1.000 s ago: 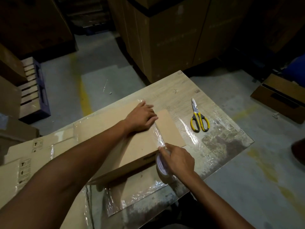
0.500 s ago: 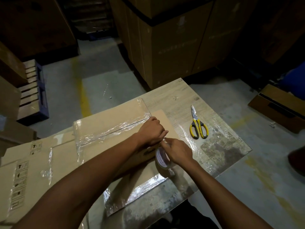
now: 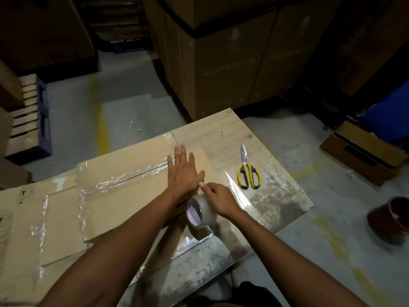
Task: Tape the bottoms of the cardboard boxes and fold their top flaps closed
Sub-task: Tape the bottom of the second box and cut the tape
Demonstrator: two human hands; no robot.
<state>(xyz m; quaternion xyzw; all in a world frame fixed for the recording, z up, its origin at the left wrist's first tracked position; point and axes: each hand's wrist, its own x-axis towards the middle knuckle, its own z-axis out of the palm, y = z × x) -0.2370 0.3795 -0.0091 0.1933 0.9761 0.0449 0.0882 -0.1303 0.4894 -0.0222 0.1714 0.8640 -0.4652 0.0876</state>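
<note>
Held the roll (image 3: pixel 198 212) from above with the right hand (image 3: pixel 221 200), fingers curled over its top. Touched the side of the left hand (image 3: pixel 183 171) with one right fingertip. Pressed the left hand flat on the box (image 3: pixel 124 196), fingers straight and a little spread, not gripping, right on the shiny tape (image 3: pixel 132 176) along the middle seam. Had the roll standing on its rim just beside the box's near edge, close to the right corner.

Had the box lying flat on the table (image 3: pixel 232 134), long side running left to right. Left a strip of bare table between the box's right edge and the scissors (image 3: pixel 249 171). Had the scissors closed, tips pointing away, well apart from both hands. Left more bare table past the box's far edge, up to the far corner.

Had flat cardboard (image 3: pixel 22 218) lying against the box's left side, so little room there. Faced tall stacks (image 3: pixel 221 63) of big boxes close behind the table's far edge. Had open floor (image 3: pixel 332 229) on the right, with a dark red pot (image 3: pixel 391 218) well apart from the table.
</note>
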